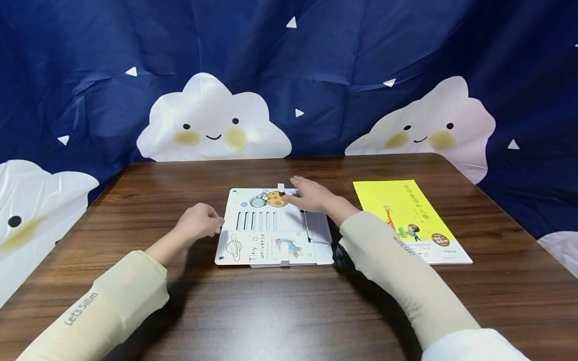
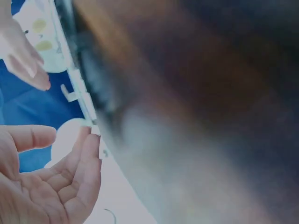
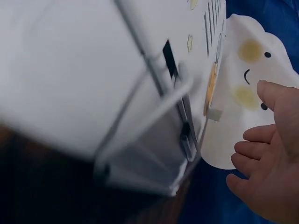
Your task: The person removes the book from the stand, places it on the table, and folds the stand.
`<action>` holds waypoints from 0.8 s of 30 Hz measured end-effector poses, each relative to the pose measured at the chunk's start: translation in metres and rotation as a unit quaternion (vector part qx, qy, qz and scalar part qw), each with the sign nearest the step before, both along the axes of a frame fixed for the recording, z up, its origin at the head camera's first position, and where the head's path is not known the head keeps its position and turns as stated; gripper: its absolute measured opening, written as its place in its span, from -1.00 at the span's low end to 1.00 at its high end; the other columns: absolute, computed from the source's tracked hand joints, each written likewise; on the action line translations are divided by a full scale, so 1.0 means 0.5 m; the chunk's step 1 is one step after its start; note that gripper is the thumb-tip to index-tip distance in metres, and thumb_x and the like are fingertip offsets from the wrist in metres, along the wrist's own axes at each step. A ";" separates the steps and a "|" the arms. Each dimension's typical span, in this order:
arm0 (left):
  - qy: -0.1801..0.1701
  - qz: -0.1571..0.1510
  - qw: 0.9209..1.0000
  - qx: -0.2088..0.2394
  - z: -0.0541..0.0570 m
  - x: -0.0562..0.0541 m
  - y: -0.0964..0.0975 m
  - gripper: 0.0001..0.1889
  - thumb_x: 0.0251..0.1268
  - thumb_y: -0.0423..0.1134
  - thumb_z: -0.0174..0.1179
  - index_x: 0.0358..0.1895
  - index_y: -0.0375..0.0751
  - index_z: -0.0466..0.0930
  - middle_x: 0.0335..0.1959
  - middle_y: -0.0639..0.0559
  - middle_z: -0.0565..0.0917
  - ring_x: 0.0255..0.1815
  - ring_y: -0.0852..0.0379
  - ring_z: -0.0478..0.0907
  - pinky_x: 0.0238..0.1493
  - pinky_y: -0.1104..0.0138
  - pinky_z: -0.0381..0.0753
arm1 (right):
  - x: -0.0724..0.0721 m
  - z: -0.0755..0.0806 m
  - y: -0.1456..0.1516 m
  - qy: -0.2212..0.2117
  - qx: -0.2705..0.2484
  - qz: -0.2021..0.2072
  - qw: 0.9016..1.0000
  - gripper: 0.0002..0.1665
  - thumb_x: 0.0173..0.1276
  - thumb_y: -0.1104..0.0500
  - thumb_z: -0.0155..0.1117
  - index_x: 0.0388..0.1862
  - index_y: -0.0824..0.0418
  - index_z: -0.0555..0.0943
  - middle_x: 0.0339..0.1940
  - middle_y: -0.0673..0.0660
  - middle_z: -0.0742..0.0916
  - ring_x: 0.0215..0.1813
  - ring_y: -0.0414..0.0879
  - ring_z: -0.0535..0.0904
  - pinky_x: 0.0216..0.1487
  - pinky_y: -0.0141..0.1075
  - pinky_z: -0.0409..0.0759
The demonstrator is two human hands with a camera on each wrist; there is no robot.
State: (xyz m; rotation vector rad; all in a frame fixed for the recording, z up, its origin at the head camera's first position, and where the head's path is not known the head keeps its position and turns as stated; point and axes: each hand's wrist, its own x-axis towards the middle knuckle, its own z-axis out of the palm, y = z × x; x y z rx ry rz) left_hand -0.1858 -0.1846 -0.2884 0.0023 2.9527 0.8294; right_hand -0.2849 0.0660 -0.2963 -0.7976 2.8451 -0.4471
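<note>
A white folding book stand (image 1: 291,221) printed with "Tiny universe", an astronaut and a rocket lies on the table, its slots and clips showing. My left hand (image 1: 198,221) is at the stand's left edge, fingers loosely bent. In the left wrist view, a gap separates the left thumb (image 2: 37,137) from the fingers, and the fingertips overlap the stand's edge. Over the stand's upper right corner reaches my right hand (image 1: 311,195), fingers extended. The right wrist view shows that hand (image 3: 275,154) with nothing in its grasp, beside the stand's blurred wire support (image 3: 145,119).
A yellow book (image 1: 379,198) with a giraffe and a child on its cover lies right of the stand, beside my right forearm. Behind the brown wooden table (image 1: 280,316) hangs a dark blue cloth (image 1: 316,60) with smiling clouds.
</note>
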 end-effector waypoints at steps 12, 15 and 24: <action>0.112 -0.067 0.991 -0.033 0.065 -0.032 0.041 -0.73 0.08 -0.18 0.02 -0.29 -0.35 0.54 -0.40 -0.10 0.59 -0.35 0.00 0.49 -0.32 0.19 0.42 | 0.024 0.060 0.047 0.049 0.031 -0.011 0.998 -0.20 0.27 -0.17 -0.09 0.30 0.32 0.05 0.31 0.22 0.15 0.31 0.00 -0.04 0.24 -0.17 -0.02; 0.120 -0.069 0.990 -0.039 0.076 -0.038 0.050 -0.69 0.10 -0.18 0.00 -0.21 -0.38 0.51 -0.31 -0.17 0.59 -0.26 -0.04 0.50 -0.25 0.15 0.42 | 0.027 0.070 0.055 0.057 0.034 -0.012 0.998 -0.20 0.27 -0.17 -0.09 0.30 0.32 0.05 0.31 0.22 0.15 0.31 0.00 -0.04 0.24 -0.16 -0.03; 0.136 -0.083 0.979 -0.127 0.071 -0.078 0.055 -0.34 0.17 0.09 -0.05 0.19 -0.36 0.21 0.19 -0.24 0.23 0.21 -0.14 0.09 0.11 -0.06 0.01 | 0.029 0.063 0.079 0.091 0.032 -0.023 0.995 -0.18 0.27 -0.14 -0.06 0.29 0.37 0.03 0.30 0.28 0.12 0.32 0.04 -0.08 0.24 -0.15 -0.06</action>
